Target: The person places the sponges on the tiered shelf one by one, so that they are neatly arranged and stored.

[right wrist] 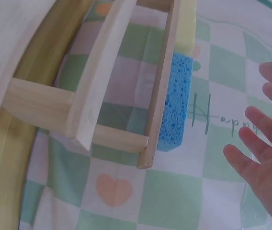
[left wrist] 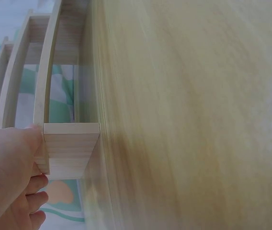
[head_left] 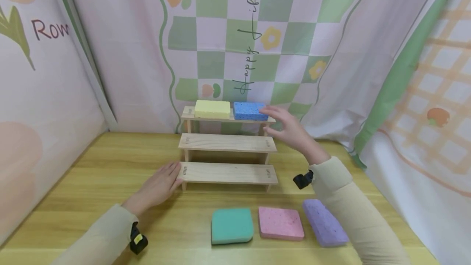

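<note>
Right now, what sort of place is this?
Probably a small tabletop staging booth: printed cloth hangs on three sides of a wooden table, which carries a three-tier wooden rack.

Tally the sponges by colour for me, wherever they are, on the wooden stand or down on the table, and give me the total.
Yellow sponge: 1, stand
Blue sponge: 1, stand
Teal sponge: 1, table
Pink sponge: 1, table
Purple sponge: 1, table
Total: 5
</note>
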A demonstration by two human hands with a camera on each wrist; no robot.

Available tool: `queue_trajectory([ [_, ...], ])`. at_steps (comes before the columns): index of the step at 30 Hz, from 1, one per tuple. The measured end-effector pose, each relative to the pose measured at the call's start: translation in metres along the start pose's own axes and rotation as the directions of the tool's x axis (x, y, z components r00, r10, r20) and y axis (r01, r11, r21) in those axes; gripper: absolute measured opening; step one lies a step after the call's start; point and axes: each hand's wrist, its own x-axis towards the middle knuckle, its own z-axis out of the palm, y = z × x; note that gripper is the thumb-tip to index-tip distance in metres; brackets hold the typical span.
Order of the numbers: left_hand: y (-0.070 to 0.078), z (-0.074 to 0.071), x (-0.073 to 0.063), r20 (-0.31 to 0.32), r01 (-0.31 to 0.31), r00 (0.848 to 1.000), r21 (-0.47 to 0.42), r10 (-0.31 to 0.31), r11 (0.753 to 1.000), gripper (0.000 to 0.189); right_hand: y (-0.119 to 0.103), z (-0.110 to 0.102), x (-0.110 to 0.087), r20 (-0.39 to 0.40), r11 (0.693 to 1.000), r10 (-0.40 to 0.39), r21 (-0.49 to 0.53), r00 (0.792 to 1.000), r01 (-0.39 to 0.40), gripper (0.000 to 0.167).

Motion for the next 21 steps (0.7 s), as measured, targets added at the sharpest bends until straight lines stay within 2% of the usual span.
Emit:
queue_trajectory([
  [11, 0.0, 0.0, -0.001, -0.024, -0.013, 1.0, 0.013, 0.013, 1.0, 0.054, -0.012, 0.011, -0.027, -0.023, 0.988, -0.15, 0.045, 0.988, 0.151, 0.05],
  [17, -0.001, 0.001, -0.001, -0.019, -0.011, 1.0, 0.013, 0.011, 1.0, 0.054, -0.024, 0.018, -0.042, 0.042, 0.989, -0.125, 0.088, 0.991, 0.12, 0.051],
  [21, 0.0, 0.001, -0.001, -0.012, -0.006, 1.0, 0.011, 0.006, 1.0, 0.054, -0.031, 0.024, -0.051, 0.063, 0.985, -0.148, 0.104, 0.987, 0.14, 0.049],
])
